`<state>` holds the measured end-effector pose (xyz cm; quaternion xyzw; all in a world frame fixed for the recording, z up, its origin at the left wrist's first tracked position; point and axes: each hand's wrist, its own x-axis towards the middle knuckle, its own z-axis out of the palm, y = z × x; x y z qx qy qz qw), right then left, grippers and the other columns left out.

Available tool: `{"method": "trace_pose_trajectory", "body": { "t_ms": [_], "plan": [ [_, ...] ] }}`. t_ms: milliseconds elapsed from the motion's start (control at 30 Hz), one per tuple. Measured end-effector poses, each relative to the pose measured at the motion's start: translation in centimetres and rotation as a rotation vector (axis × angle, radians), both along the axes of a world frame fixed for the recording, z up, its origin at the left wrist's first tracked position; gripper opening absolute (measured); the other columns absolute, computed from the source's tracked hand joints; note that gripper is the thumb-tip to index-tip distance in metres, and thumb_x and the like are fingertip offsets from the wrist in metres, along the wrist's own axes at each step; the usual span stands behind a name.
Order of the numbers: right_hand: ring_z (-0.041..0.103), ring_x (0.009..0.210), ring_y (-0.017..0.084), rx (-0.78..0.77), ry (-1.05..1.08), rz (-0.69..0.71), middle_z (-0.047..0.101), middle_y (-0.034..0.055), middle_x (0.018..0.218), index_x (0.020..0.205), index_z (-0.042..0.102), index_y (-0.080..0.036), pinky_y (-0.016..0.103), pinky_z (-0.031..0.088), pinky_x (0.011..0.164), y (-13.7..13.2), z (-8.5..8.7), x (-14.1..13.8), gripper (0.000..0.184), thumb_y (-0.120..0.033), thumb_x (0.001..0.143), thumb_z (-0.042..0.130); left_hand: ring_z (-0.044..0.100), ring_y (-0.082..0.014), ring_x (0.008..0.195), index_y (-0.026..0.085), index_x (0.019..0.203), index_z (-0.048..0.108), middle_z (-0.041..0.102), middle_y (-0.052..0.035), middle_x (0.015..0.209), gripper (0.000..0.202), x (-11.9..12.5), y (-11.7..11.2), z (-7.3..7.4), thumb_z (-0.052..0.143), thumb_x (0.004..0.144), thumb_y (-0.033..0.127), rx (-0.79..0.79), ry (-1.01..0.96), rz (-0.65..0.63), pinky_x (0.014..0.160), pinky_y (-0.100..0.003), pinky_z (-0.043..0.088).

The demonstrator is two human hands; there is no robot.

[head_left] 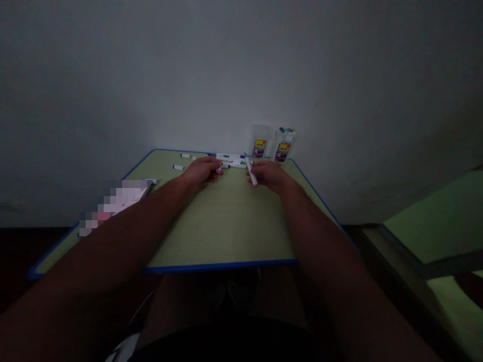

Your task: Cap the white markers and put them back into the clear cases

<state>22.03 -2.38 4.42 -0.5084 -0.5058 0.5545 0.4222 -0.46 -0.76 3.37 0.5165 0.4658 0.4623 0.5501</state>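
My right hand [268, 173] is closed around a white marker [251, 173] with a pink end; its dark tip points up and away from me. Between the fingers of my left hand [203, 170] is a small white and pink marker cap [219, 169], held apart from the marker. Both hands are above the far part of the pale green table [230, 221]. Several white markers [232, 157] lie behind them, partly hidden by my fingers. Loose white caps [178, 167] rest to the left of my left hand.
A clear plastic case [261, 141] with a yellow label stands by the wall. Beside it, a second case [283, 146] holds several markers with coloured ends. A book or pad, partly blurred out [132, 198], lies at the table's left. Blue edging [226, 266] borders the table.
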Motion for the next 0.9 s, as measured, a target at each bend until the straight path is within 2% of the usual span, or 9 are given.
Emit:
{"method": "trace_pose_trajectory", "body": {
  "t_ms": [133,433,700,900],
  "plan": [
    [0.065,0.057,0.016,-0.010,0.022,0.002,0.068,0.0059,0.072,0.082,0.059,-0.013,0.029,0.056,0.054,-0.10,0.05,-0.11,0.012,-0.002,0.079,0.057,0.050,-0.0089,0.044,0.014,0.081,0.061,0.064,-0.0033,0.063,0.001,0.03,0.21,-0.21,0.062,0.080,0.013,-0.001,0.001,-0.006,0.041,-0.020,0.036],
    [0.067,0.062,0.017,-0.013,0.056,0.042,0.066,0.0057,0.065,0.081,0.055,-0.015,0.030,0.058,0.060,0.28,-0.29,0.08,0.010,-0.006,0.082,0.057,0.049,-0.0090,0.044,0.015,0.072,0.060,0.062,-0.0034,0.061,0.009,0.18,0.41,-0.41,0.061,0.080,0.010,0.004,-0.017,-0.015,0.038,-0.021,0.033],
    [0.068,0.060,0.017,-0.015,0.065,0.031,0.067,0.0048,0.066,0.082,0.055,-0.014,0.030,0.059,0.059,0.29,-0.28,0.05,0.009,-0.005,0.083,0.058,0.049,-0.0089,0.044,0.015,0.078,0.062,0.059,-0.0016,0.058,0.005,0.35,0.06,-0.25,0.062,0.081,0.011,0.003,-0.051,-0.032,0.039,-0.020,0.031],
    [0.068,0.061,0.017,-0.015,0.060,0.052,0.065,0.0040,0.064,0.081,0.055,-0.015,0.030,0.060,0.060,0.14,-0.20,0.02,0.010,-0.006,0.083,0.060,0.049,-0.0085,0.045,0.014,0.073,0.062,0.060,-0.0028,0.059,0.008,0.43,-0.13,-0.20,0.063,0.080,0.011,0.012,-0.026,-0.015,0.039,-0.020,0.032]
  ]
}}
